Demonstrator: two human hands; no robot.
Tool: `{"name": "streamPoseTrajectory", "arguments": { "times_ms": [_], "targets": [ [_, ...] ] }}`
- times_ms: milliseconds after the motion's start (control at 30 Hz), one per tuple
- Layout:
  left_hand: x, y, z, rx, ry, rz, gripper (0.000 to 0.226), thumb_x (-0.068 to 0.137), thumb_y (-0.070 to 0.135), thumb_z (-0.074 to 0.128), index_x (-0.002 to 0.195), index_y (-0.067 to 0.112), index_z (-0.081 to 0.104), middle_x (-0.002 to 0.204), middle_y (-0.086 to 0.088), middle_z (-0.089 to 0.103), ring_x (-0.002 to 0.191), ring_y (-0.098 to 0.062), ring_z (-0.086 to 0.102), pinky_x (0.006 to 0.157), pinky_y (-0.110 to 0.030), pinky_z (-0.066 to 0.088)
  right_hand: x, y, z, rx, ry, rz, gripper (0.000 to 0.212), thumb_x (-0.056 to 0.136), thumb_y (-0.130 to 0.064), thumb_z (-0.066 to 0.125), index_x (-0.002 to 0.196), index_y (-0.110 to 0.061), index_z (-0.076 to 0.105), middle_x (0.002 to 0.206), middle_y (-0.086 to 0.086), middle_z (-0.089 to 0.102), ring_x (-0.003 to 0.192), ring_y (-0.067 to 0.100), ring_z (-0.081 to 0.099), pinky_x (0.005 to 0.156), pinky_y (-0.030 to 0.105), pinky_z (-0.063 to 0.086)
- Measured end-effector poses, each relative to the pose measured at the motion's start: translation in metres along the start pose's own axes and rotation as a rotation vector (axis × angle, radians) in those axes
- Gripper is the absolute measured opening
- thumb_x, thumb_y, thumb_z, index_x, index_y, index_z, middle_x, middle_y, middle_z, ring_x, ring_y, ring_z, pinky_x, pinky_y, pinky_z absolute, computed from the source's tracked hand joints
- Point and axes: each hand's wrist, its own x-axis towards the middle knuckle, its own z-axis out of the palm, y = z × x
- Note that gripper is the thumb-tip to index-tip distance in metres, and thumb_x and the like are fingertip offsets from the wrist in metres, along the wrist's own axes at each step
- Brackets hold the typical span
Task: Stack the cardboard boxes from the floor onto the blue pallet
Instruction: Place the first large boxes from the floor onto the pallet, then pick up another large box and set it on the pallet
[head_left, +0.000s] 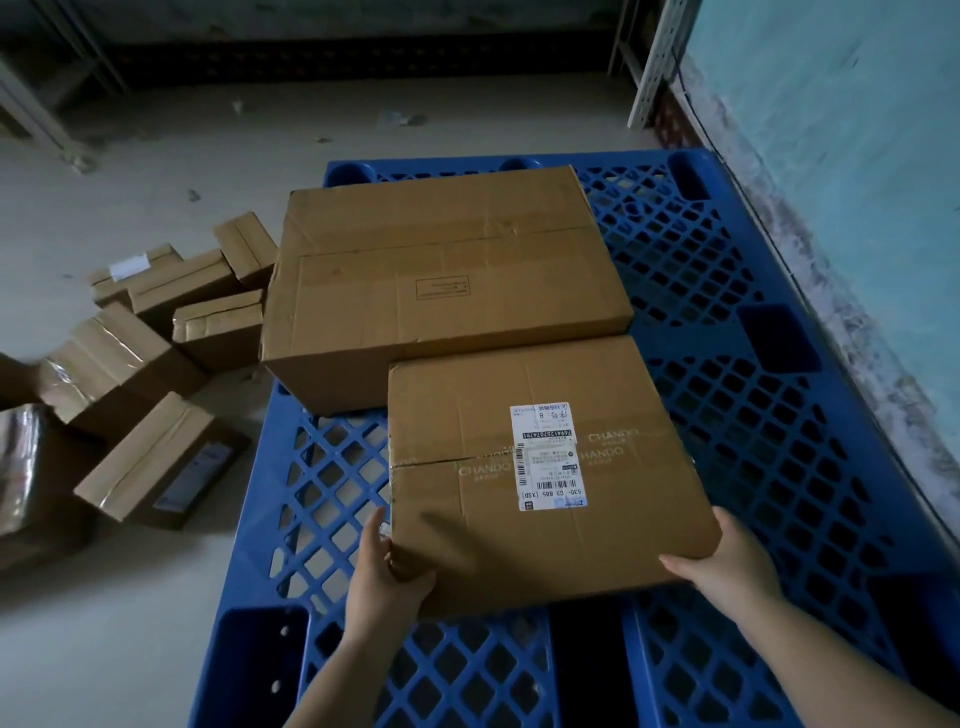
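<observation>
A blue lattice pallet (727, 395) fills the middle and right of the view. On its far left part lies a large cardboard box (436, 280). Just in front of it is a medium cardboard box with a white shipping label (540, 467), over the pallet and held at its near corners. My left hand (387, 566) grips the near left corner, thumb on top. My right hand (727, 561) grips the near right corner. Whether this box rests on the pallet cannot be told. Several smaller taped cardboard boxes (156, 457) lie on the floor to the left.
A pale blue-green wall (857, 182) runs close along the pallet's right edge. White metal rack posts (649, 67) stand at the back right, and another rack frame (31, 104) at the back left. Bare concrete floor (208, 156) stretches behind the pallet with small scraps on it.
</observation>
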Motion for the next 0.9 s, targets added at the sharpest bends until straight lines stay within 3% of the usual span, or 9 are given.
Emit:
{"name": "streamPoseTrajectory", "arguments": {
  "times_ms": [67, 200, 300, 333, 433, 533, 600, 733, 900],
  "targets": [
    [0.003, -0.001, -0.003, -0.031, -0.024, -0.007, 0.088, 0.079, -0.002, 0.062, 0.146, 0.030, 0.013, 0.139, -0.008, 0.046, 0.125, -0.031, 0.045, 0.095, -0.045, 0.045, 0.000, 0.002, 0.009, -0.028, 0.006, 0.007, 0.075, 0.068, -0.017, 0.079, 0.132, -0.006, 0.040, 0.126, 0.015, 0.052, 0.111, 0.031, 0.053, 0.092, 0.042, 0.046],
    [0.000, 0.005, -0.006, -0.004, -0.063, 0.056, 0.078, 0.081, 0.001, 0.061, 0.143, 0.030, 0.023, 0.141, -0.006, 0.043, 0.117, -0.025, 0.050, 0.067, -0.026, 0.050, -0.003, -0.008, 0.015, -0.275, -0.033, 0.022, 0.088, 0.075, -0.030, 0.072, 0.142, -0.005, 0.021, 0.139, 0.015, 0.041, 0.122, 0.031, 0.045, 0.094, 0.042, 0.046],
    [-0.014, 0.027, -0.015, 0.090, -0.070, 0.168, 0.075, 0.080, 0.006, 0.064, 0.142, 0.030, 0.030, 0.146, -0.002, 0.039, 0.129, -0.019, 0.042, 0.080, -0.025, 0.040, -0.019, -0.040, 0.003, -0.571, -0.013, -0.068, 0.102, 0.074, -0.048, 0.068, 0.146, -0.019, 0.003, 0.153, 0.004, 0.020, 0.141, 0.027, 0.015, 0.097, 0.045, 0.042],
    [-0.021, 0.041, -0.021, 0.107, -0.061, 0.209, 0.073, 0.079, 0.009, 0.065, 0.141, 0.030, 0.032, 0.145, 0.001, 0.041, 0.128, -0.016, 0.041, 0.081, -0.024, 0.038, -0.027, -0.059, -0.004, -0.561, 0.004, -0.135, 0.103, 0.072, -0.050, 0.069, 0.146, -0.023, 0.003, 0.154, 0.002, 0.018, 0.142, 0.025, 0.013, 0.097, 0.044, 0.041],
    [-0.053, 0.099, -0.053, 0.053, -0.017, 0.288, 0.070, 0.078, 0.015, 0.069, 0.136, 0.033, 0.036, 0.128, 0.012, 0.046, 0.117, -0.006, 0.040, 0.080, -0.021, 0.041, -0.062, -0.131, -0.035, -0.274, -0.058, -0.378, 0.104, 0.067, -0.044, 0.076, 0.146, -0.031, 0.010, 0.153, -0.003, 0.025, 0.136, 0.021, 0.030, 0.099, 0.039, 0.039],
    [-0.102, 0.174, -0.103, -0.036, 0.027, 0.337, 0.064, 0.075, 0.014, 0.071, 0.131, 0.028, 0.043, 0.109, 0.017, 0.053, 0.112, -0.017, 0.054, 0.089, -0.036, 0.048, -0.118, -0.213, -0.087, -0.078, -0.235, -0.681, 0.106, 0.061, -0.040, 0.079, 0.145, -0.035, 0.013, 0.148, -0.009, 0.033, 0.131, 0.011, 0.038, 0.099, 0.033, 0.037],
    [-0.145, 0.222, -0.141, -0.098, 0.044, 0.367, 0.064, 0.075, 0.010, 0.071, 0.132, 0.024, 0.044, 0.109, 0.010, 0.058, 0.101, -0.016, 0.059, 0.086, -0.035, 0.050, -0.167, -0.264, -0.134, 0.031, -0.278, -0.796, 0.111, 0.053, -0.043, 0.077, 0.144, -0.033, 0.015, 0.146, -0.008, 0.036, 0.126, 0.005, 0.038, 0.104, 0.036, 0.034],
    [-0.257, 0.296, -0.216, -0.078, 0.082, 0.413, 0.058, 0.077, 0.008, 0.068, 0.129, 0.024, 0.048, 0.123, -0.003, 0.054, 0.103, -0.019, 0.057, 0.090, -0.039, 0.048, -0.263, -0.328, -0.229, 0.105, -0.264, -0.887, 0.108, 0.055, -0.042, 0.076, 0.145, -0.027, 0.018, 0.138, -0.001, 0.047, 0.120, 0.011, 0.045, 0.098, 0.034, 0.037],
    [-0.389, 0.313, -0.284, -0.086, 0.189, 0.356, 0.061, 0.079, 0.015, 0.068, 0.133, 0.024, 0.043, 0.120, -0.004, 0.055, 0.102, -0.020, 0.054, 0.075, -0.027, 0.045, -0.357, -0.357, -0.290, 0.134, -0.303, -0.883, 0.095, 0.064, -0.029, 0.078, 0.143, -0.019, 0.026, 0.137, 0.008, 0.046, 0.117, 0.022, 0.049, 0.092, 0.038, 0.043]
  ]
}}
